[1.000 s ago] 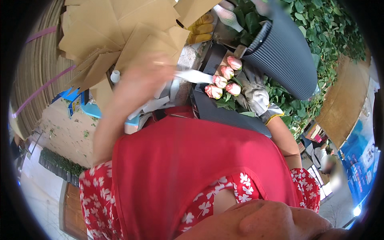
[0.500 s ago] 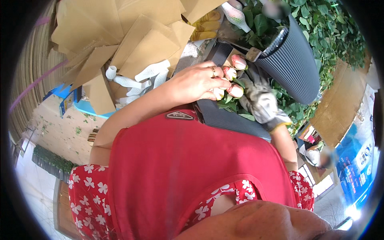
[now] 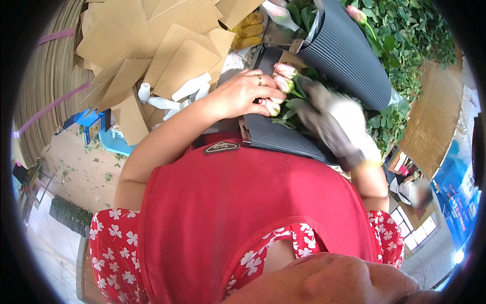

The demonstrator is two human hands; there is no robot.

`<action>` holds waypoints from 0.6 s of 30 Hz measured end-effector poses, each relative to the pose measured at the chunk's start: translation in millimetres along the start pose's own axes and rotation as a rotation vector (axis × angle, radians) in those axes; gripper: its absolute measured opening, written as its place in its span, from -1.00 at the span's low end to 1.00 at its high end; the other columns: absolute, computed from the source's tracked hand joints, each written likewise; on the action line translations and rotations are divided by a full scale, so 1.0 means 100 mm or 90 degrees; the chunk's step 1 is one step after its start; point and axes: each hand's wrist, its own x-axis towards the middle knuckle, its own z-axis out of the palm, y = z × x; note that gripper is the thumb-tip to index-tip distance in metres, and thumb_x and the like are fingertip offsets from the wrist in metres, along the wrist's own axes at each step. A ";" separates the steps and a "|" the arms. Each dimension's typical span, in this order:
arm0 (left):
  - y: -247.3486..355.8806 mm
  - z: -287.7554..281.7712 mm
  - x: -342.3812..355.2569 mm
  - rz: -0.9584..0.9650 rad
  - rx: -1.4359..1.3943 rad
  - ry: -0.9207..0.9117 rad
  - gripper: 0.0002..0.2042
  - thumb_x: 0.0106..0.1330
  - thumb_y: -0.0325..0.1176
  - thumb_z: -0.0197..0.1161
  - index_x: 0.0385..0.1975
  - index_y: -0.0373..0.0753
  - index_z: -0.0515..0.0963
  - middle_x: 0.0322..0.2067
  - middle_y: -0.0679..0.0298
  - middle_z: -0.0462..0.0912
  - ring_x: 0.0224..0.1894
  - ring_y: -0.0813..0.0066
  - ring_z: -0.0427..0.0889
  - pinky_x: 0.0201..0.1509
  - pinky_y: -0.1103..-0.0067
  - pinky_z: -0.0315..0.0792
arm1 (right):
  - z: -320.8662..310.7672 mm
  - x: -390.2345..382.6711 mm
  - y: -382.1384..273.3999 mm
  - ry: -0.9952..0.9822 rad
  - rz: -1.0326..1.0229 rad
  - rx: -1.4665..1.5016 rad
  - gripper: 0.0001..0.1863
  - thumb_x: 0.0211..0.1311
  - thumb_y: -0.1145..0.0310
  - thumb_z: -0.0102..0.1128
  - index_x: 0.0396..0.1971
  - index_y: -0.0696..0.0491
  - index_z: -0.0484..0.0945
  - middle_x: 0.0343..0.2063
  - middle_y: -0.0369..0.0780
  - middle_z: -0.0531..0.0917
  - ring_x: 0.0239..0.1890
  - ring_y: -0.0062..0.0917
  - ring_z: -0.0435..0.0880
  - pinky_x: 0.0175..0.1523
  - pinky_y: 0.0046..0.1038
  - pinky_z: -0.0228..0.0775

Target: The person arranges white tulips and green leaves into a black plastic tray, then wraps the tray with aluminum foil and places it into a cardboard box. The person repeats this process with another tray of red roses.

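A red apron [image 3: 253, 197] fills the foreground, worn by the person whose arms reach toward the top. Leafy greenery [image 3: 422, 48] spreads at upper right; flat cardboard pieces [image 3: 185, 58] lie at upper left. Below the greenery, one black ribbed sheet rises in a curve; another, the lower ribbed sheet [image 3: 291, 141], lies just above the apron. The right hand [image 3: 341, 114], gloved and blurred, is over leafy stems; its grip cannot be told. The bare left hand [image 3: 245, 95] has bent fingers against pink-and-white roses [image 3: 285, 71], between the two hands; whether it pinches one is hidden. White mesh sleeves [image 3: 191, 87] lie near the left forearm. Best handling, probably: light fingertips on petals, heads kept even, support from the stems.
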 end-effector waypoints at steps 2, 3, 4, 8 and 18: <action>0.04 -0.01 -0.02 -0.016 -0.004 -0.020 -0.55 -0.04 -0.22 0.45 -0.04 0.00 0.65 -0.15 0.43 0.63 -0.11 0.37 0.53 0.09 0.42 0.39 | 0.40 0.27 0.13 -0.032 0.019 -0.004 -0.77 0.15 0.25 0.23 -0.39 0.12 0.49 -0.59 -0.02 0.63 -0.51 -0.15 0.66 -0.39 -0.22 0.50; 0.05 -0.01 -0.01 -0.019 0.006 -0.018 -0.54 -0.04 -0.21 0.45 -0.04 0.00 0.65 -0.15 0.43 0.63 -0.10 0.37 0.53 0.09 0.42 0.39 | 0.36 0.28 0.18 -0.024 -0.006 0.043 -0.78 0.18 0.24 0.23 -0.38 0.11 0.53 -0.55 -0.03 0.64 -0.47 -0.13 0.66 -0.36 -0.21 0.49; 0.06 -0.01 0.00 -0.021 0.014 -0.018 -0.54 -0.04 -0.21 0.44 -0.04 0.01 0.65 -0.15 0.43 0.63 -0.10 0.37 0.53 0.09 0.42 0.39 | 0.32 0.28 0.23 -0.015 -0.028 0.090 -0.78 0.20 0.23 0.24 -0.38 0.09 0.56 -0.51 -0.04 0.64 -0.44 -0.12 0.65 -0.33 -0.21 0.48; 0.11 -0.07 0.02 -0.074 0.023 -0.066 -0.53 -0.03 -0.19 0.44 -0.01 0.01 0.63 -0.10 0.37 0.62 -0.08 0.31 0.52 0.10 0.41 0.38 | 0.28 -0.01 0.42 0.128 0.016 0.308 -0.78 0.21 0.30 0.31 -0.24 0.12 0.63 -0.41 -0.09 0.67 -0.33 -0.26 0.69 -0.21 -0.37 0.50; 0.11 -0.09 0.07 -0.070 0.038 -0.082 -0.52 -0.04 -0.30 0.47 -0.02 -0.09 0.63 -0.10 0.29 0.62 0.00 0.25 0.56 0.11 0.39 0.41 | -0.10 -0.48 0.58 0.165 -0.019 0.472 -0.85 0.34 0.39 0.14 -0.20 0.13 0.58 -0.31 -0.16 0.72 -0.21 -0.44 0.72 -0.08 -0.46 0.52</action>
